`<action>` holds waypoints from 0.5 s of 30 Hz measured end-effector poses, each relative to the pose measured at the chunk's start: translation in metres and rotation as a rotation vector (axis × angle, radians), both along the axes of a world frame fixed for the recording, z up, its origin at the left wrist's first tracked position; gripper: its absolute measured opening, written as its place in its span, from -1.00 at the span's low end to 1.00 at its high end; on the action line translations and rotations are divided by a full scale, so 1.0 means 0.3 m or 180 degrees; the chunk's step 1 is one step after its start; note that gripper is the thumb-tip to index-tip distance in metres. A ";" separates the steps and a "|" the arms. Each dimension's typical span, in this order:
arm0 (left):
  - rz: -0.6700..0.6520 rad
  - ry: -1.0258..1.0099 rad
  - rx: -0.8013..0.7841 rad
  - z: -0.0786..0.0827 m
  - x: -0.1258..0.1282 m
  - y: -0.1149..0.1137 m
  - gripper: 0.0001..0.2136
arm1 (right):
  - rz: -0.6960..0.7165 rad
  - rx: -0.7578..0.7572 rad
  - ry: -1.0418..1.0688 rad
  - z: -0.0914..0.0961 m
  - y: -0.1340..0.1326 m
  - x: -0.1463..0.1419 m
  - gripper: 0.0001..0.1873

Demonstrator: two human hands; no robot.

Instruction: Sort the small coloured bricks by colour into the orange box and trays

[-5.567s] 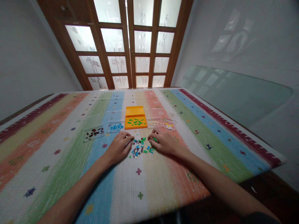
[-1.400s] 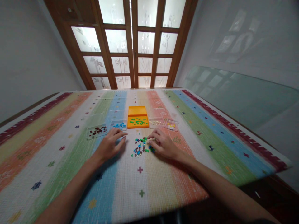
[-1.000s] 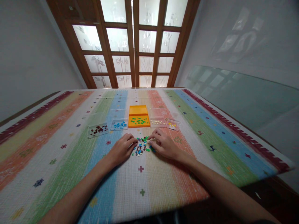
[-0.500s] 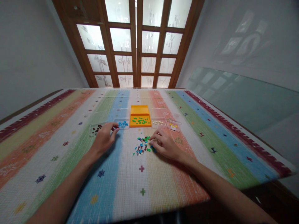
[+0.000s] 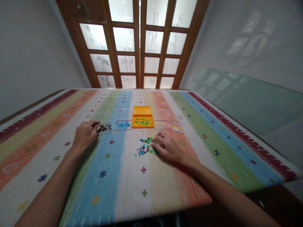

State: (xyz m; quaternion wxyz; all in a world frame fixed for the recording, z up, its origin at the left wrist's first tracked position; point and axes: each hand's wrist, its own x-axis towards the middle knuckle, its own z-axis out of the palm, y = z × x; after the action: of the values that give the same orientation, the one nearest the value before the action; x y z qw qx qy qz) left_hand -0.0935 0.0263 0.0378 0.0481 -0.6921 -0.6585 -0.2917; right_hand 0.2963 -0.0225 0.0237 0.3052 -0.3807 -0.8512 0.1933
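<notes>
My left hand [image 5: 85, 135] is at the left end of the row of boxes, fingers curled and thumb against the fingertips. Its tips are at the left side of a clear box [image 5: 104, 132] of brown toy bricks [image 5: 104, 128]; anything pinched there is too small to make out. My right hand [image 5: 168, 147] rests on the cloth at the right edge of a loose pile of mixed toy bricks [image 5: 143, 149] in green, blue, brown and cream. Its thumb and fingers are drawn together, and what lies between them is unclear. The hand covers part of the pile.
Beyond the pile, an open orange case [image 5: 142, 127] holds green bricks. Clear boxes flank it: one of blue bricks [image 5: 123, 125], one of cream bricks [image 5: 161, 124], one of yellow and white bricks [image 5: 176, 128]. A striped cloth [image 5: 132, 189] covers the table.
My left hand has moved left, from in front of the blue bricks' box to the brown bricks' box, uncovering the blue one. My right hand stays at the pile.
</notes>
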 end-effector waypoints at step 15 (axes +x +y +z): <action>-0.0066 0.0537 -0.0036 -0.033 -0.042 0.012 -0.75 | 0.0002 0.0046 -0.0037 -0.006 0.002 0.002 -0.82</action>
State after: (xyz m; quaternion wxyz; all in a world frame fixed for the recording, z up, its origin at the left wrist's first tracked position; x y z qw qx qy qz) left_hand -0.1063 0.0300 0.0281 0.0964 -0.7213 -0.6465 -0.2291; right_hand 0.2968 -0.0219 0.0218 0.3030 -0.3792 -0.8545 0.1850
